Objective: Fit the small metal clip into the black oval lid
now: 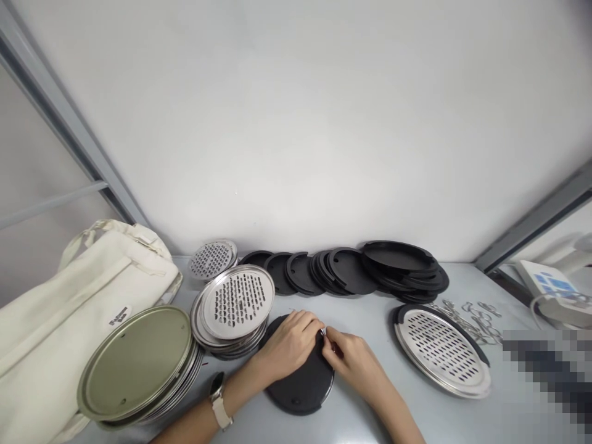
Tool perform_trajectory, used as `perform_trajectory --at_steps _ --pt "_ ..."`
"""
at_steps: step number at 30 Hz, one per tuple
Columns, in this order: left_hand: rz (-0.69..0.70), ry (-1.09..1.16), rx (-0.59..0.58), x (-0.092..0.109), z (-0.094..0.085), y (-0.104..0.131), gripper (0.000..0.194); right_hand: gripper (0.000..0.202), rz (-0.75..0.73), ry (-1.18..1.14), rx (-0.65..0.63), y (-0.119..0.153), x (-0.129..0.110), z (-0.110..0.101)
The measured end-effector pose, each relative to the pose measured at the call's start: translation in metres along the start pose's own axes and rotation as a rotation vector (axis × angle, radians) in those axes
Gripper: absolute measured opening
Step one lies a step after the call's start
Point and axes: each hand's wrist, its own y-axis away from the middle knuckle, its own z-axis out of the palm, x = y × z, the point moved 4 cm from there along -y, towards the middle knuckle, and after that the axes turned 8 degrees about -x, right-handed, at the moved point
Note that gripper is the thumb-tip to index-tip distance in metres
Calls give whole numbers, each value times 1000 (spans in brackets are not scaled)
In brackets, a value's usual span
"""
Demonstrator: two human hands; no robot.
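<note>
Pale, plain wall (296, 123) stands beyond the fingers (311, 323), evenly lit. Grey tabletop (367, 317) extends beneath them. Grey frame posts rise far left (67, 111) and far right (536, 221) of the fingers; a crossbar (53, 202) meets the left post.

Left hand (293, 345) covers the upper part of the black disc (298, 385); some of its fingertips out of sight. Shiny bit (322, 333) pinched in right hand (350, 357), mostly hidden, too small to identify. Both forearms (393, 407) leave at the bottom edge. Cream bag (87, 314) cut by left edge, its label (120, 315) (dark lettering) illegible. Pixelated block (555, 376), lower right, masks whatever lies there.
</note>
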Motion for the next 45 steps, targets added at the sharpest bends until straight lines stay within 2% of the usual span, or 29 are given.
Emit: perform_trajectory --at_steps 8,15,25,37,45 --pt "-24 4 18 -5 3 1 19 25 -20 -13 45 1 1 -2" --pt "-5 -2 37 -6 3 0 15 31 -16 -46 -2 1 -1 0" --pt "-2 64 72 -7 2 1 19 31 -46 -40 -1 0 -3 -1" --pt "12 34 82 -8 6 1 17 28 -44 -12 -13 -1 1 3" --pt "-8 -6 105 0 2 1 7 26 -50 -29 -29 0 -3 1"
